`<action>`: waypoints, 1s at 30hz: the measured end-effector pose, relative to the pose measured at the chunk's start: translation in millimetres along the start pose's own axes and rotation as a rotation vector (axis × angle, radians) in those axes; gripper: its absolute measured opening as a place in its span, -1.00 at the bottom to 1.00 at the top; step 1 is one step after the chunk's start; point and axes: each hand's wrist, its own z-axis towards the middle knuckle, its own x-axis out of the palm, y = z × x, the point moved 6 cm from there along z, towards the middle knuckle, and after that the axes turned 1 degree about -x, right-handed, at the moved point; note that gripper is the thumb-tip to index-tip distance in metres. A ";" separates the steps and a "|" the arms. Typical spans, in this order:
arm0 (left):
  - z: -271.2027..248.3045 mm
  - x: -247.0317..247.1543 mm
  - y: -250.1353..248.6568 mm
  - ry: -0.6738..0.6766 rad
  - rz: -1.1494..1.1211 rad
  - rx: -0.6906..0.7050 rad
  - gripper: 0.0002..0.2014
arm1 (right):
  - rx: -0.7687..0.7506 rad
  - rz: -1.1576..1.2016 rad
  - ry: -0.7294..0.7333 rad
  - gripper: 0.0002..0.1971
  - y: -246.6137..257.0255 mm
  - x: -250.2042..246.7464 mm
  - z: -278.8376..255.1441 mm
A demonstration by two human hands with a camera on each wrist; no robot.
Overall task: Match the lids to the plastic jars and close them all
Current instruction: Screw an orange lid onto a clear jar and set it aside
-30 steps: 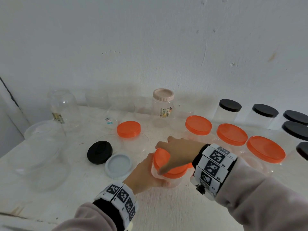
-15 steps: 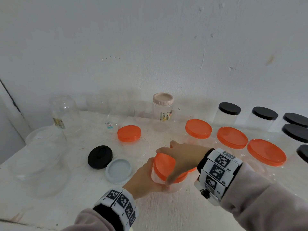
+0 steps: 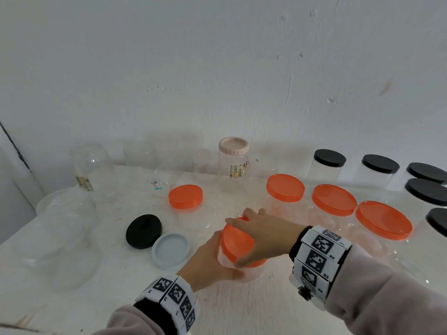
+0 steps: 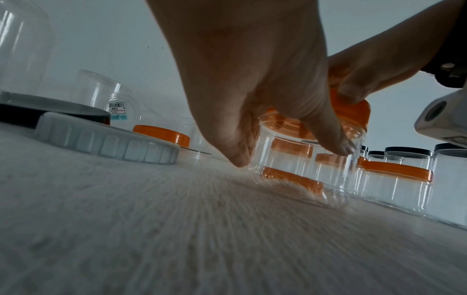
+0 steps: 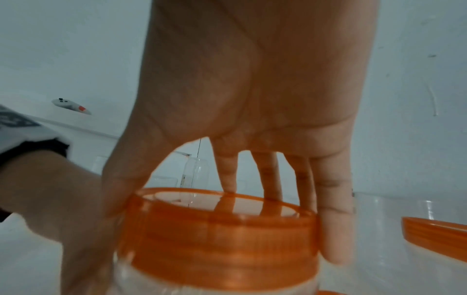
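A small clear jar [image 3: 251,274] leans to the left near the table's front middle, with an orange lid [image 3: 233,240] on its mouth. My left hand [image 3: 222,257] grips the jar's side, thumb and fingers curled round it. My right hand [image 3: 249,240] comes from the right and clamps the lid from above, thumb on the near rim and fingers over the far rim. In the right wrist view the fingers [image 5: 333,229] wrap the orange lid [image 5: 220,229]. The left wrist view shows the jar [image 4: 298,179] lifted off the table on one side.
A loose orange lid [image 3: 185,196], a black lid [image 3: 144,231] and a grey lid [image 3: 170,250] lie left of the hands. Open clear jars [image 3: 92,170] stand at the left. A pink-lidded jar [image 3: 233,163] is behind; orange-lidded jars [image 3: 333,199] and black-lidded jars [image 3: 329,158] fill the right.
The jar and its orange lid have tipped further to the left between my hands. My right hand has shifted round the lid. The left hand keeps its grip.
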 end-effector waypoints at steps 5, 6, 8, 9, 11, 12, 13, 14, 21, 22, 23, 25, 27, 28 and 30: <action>-1.4 -0.2 -0.5 -0.010 -0.012 -0.004 -0.03 | -0.008 -0.012 -0.069 -0.01 -1.0 5.8 -0.4; -1.6 -0.4 -0.9 -0.013 -0.012 -0.003 -0.03 | -0.008 -0.017 -0.083 -0.02 -1.1 6.8 -0.6; -2.0 -0.7 -1.7 -0.017 -0.007 -0.001 -0.03 | -0.004 -0.027 -0.115 -0.03 -1.0 9.3 -1.4; -2.3 -0.7 -2.4 -0.019 -0.001 -0.001 -0.02 | 0.000 -0.033 -0.133 -0.03 -0.7 10.8 -1.9; -3.1 -1.2 -3.5 -0.025 0.012 -0.001 -0.01 | 0.014 -0.049 -0.170 -0.05 0.4 13.2 -2.4; -3.2 -1.4 -4.1 -0.028 0.016 -0.002 0.00 | 0.021 -0.055 -0.188 -0.06 1.1 14.0 -2.4; -3.6 -1.5 -4.4 -0.030 0.019 -0.004 0.01 | 0.027 -0.059 -0.203 -0.07 1.7 14.8 -2.4; -3.7 -1.5 -5.0 -0.030 0.023 -0.005 0.01 | 0.032 -0.056 -0.216 -0.08 2.1 15.6 -2.5; -1.2 -1.7 -6.9 -0.025 0.101 -0.011 0.05 | 0.045 0.116 -0.257 -0.10 -3.9 27.0 -3.8; -0.3 -1.5 -6.6 -0.021 0.111 -0.005 0.05 | 0.046 0.134 -0.260 -0.10 -4.5 28.8 -3.7; 0.6 -1.5 -6.0 -0.016 0.123 0.002 0.05 | 0.046 0.144 -0.265 -0.11 -4.9 30.3 -3.8; 1.9 -3.0 -4.4 -0.002 0.161 0.018 0.05 | 0.046 0.153 -0.279 -0.11 -5.7 32.7 -3.8; 1.8 -9.6 0.1 0.003 0.241 0.020 0.01 | 0.047 0.159 -0.289 -0.11 -6.2 34.4 -4.2; 1.2 -15.5 4.1 -0.007 0.301 0.010 -0.03 | 0.049 0.163 -0.290 -0.10 -6.3 35.1 -4.4; -0.6 -31.3 12.2 -0.052 0.422 -0.018 -0.15 | 0.053 0.170 -0.289 -0.10 -6.6 35.7 -5.1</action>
